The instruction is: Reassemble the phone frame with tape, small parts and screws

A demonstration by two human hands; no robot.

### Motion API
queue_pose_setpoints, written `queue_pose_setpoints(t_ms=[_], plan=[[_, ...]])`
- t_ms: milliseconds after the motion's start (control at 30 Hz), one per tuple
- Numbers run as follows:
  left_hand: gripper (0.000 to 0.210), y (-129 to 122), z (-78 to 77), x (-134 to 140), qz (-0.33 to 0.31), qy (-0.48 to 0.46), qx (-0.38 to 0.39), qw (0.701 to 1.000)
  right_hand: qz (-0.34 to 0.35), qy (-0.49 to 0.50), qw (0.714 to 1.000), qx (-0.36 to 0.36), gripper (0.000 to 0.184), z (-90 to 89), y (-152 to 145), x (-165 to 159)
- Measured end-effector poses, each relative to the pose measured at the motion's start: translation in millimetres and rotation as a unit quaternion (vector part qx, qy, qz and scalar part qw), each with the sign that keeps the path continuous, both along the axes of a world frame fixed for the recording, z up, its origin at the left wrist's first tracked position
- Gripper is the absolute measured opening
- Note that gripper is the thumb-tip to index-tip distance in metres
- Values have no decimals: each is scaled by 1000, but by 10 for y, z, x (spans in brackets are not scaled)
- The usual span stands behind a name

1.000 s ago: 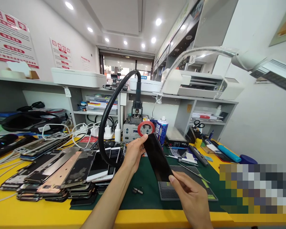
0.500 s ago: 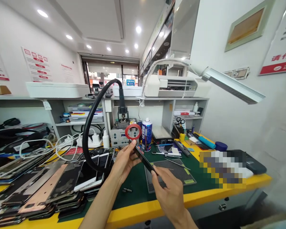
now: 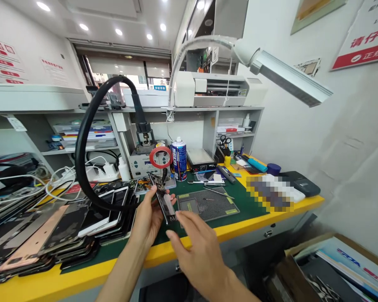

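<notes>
An opened phone (image 3: 165,204) is tilted in my left hand (image 3: 148,216), its bare inner parts facing my right side. The left thumb lies along the near edge, and fingertips show beyond the far edge. My right hand (image 3: 198,245) hovers by the phone's lower end with thumb and fingers apart. Its fingertips are close to the lower corner; whether they touch it I cannot tell. Beneath and to the right lies a grey perforated mat (image 3: 212,205) on the green work mat (image 3: 248,205), with tweezers (image 3: 219,192) across its far edge.
Stacked phone parts (image 3: 50,235) crowd the left side. A thick black hose (image 3: 82,142) arches down close to my left hand. Behind the phone stand a spray can (image 3: 179,159), a roll of red tape (image 3: 161,157) and a hot-air station (image 3: 140,163). An open carton (image 3: 340,268) sits low at the right.
My view has swung right and down. The phone, edge-on before, now shows its inside. My right hand has let go of its lower end and opened; my left hand still holds it.
</notes>
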State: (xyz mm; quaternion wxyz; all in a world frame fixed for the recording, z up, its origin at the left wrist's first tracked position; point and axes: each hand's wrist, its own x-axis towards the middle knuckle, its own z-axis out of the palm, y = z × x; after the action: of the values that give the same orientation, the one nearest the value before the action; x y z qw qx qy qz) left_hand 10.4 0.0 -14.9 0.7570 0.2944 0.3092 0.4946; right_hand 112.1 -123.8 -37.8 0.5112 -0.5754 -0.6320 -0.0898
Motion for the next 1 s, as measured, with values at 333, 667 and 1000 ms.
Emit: queue_pose_setpoints(t_ms=[333,667,1000], plan=[[51,295,266,119,-118,-37,-38,992,21,6,935,-354,28,280,396,1790],[50,520,278,472,-200,-36,5,979,153,-122,866,-460,27,271,964,1707],[53,606,249,373,-164,-50,27,985,145,-94,859,-481,27,404,1028,1832]])
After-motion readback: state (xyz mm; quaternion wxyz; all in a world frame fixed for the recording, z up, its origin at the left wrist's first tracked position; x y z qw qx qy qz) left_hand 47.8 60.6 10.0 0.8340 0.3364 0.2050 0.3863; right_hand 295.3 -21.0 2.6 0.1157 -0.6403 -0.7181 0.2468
